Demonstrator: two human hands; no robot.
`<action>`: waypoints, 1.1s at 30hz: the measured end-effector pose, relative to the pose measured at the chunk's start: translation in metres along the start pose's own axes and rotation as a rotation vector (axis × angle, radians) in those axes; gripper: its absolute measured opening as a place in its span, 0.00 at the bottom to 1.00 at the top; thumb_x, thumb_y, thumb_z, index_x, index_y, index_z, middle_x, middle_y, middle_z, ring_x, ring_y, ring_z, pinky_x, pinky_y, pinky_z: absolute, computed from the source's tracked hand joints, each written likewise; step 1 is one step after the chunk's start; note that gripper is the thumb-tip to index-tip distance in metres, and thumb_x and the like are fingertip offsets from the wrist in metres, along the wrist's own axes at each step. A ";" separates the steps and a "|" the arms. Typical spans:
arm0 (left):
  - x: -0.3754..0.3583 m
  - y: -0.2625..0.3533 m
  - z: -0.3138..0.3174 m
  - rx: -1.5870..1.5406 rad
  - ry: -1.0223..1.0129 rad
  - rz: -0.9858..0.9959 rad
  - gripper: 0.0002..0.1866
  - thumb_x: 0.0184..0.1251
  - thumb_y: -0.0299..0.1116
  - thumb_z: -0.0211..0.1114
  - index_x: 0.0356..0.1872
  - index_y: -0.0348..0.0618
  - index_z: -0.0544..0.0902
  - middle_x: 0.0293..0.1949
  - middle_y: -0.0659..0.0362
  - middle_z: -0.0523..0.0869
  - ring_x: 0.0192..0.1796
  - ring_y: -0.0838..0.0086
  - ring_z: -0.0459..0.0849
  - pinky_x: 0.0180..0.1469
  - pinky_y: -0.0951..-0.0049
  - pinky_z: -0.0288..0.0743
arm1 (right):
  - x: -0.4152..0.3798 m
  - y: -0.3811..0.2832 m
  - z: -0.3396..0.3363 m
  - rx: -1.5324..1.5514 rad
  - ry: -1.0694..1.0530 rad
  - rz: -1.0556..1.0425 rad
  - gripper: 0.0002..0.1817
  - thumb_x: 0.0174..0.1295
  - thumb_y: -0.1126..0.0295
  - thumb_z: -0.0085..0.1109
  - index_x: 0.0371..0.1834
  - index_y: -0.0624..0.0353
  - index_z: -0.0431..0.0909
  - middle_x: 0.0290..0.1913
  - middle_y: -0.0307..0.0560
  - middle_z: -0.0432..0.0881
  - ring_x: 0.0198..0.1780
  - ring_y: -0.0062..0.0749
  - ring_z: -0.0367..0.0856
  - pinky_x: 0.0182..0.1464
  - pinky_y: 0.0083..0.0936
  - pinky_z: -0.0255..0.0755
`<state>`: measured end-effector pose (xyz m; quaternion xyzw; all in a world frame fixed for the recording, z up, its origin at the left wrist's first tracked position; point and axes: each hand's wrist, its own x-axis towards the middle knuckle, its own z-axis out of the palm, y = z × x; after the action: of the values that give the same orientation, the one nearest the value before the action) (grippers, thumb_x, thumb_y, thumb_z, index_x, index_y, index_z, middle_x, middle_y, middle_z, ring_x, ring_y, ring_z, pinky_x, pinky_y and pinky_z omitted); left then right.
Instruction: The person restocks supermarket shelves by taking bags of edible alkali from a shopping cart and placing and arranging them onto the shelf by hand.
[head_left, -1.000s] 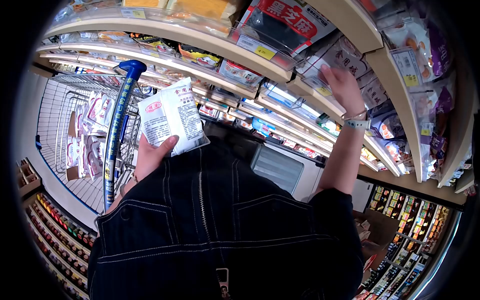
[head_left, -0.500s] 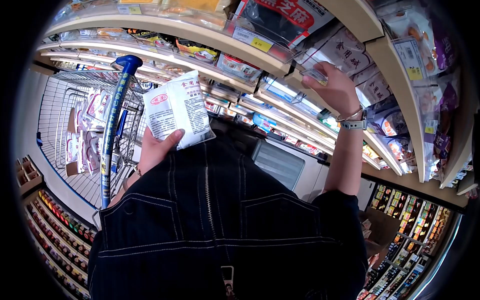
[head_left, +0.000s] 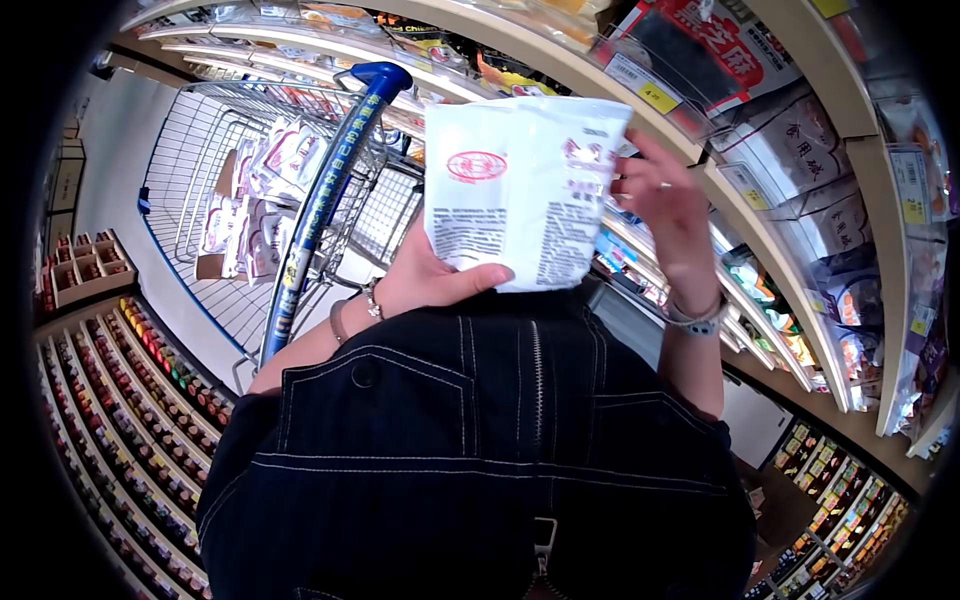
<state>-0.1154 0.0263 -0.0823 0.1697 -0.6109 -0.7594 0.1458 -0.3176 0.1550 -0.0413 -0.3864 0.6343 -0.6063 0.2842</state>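
My left hand [head_left: 432, 272] grips a white printed packet [head_left: 512, 215] by its lower left part, thumb across the front. The packet stands upright before my chest, with a red oval mark and small dark print facing me. At its right edge is my right hand [head_left: 668, 215], fingers bent and a little apart, fingertips right at the packet's side. More packets with purple lettering [head_left: 797, 145] lie on the shelf to the right, behind a price tag.
A shopping cart with a blue handle [head_left: 335, 190] stands at the left, holding several white packets [head_left: 270, 225] in a cardboard box. Stocked shelves [head_left: 765, 215] curve along the top and right. A bottle rack [head_left: 130, 420] fills the lower left, with a white floor [head_left: 120, 180] above it.
My right hand has come away from the shelf edge to the packet's right side. The packet has been raised closer to me and moved right in view. The view has turned.
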 end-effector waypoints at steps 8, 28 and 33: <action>-0.001 -0.004 -0.003 0.160 -0.055 -0.005 0.41 0.42 0.32 0.73 0.56 0.34 0.58 0.51 0.53 0.72 0.53 0.72 0.71 0.54 0.73 0.66 | 0.009 -0.007 0.032 0.511 -0.036 0.227 0.13 0.62 0.70 0.46 0.40 0.71 0.72 0.35 0.44 0.78 0.35 0.17 0.75 0.36 0.12 0.68; -0.023 0.016 -0.025 -0.146 0.056 -0.300 0.19 0.49 0.31 0.68 0.42 0.34 0.74 0.34 0.61 0.81 0.31 0.84 0.77 0.33 0.85 0.72 | -0.018 0.056 0.060 0.788 -0.374 0.394 0.28 0.57 0.67 0.49 0.60 0.64 0.55 0.57 0.53 0.66 0.57 0.43 0.66 0.59 0.40 0.60; -0.041 -0.023 -0.040 -0.215 0.144 -0.562 0.18 0.52 0.35 0.66 0.40 0.36 0.75 0.31 0.61 0.81 0.26 0.84 0.78 0.25 0.86 0.72 | -0.025 0.079 0.095 0.939 -0.397 0.847 0.26 0.56 0.75 0.49 0.58 0.68 0.57 0.55 0.54 0.67 0.56 0.42 0.67 0.59 0.36 0.60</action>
<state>-0.0615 0.0136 -0.1090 0.3689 -0.4444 -0.8163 -0.0099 -0.2369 0.1210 -0.1320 -0.0433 0.3351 -0.5715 0.7478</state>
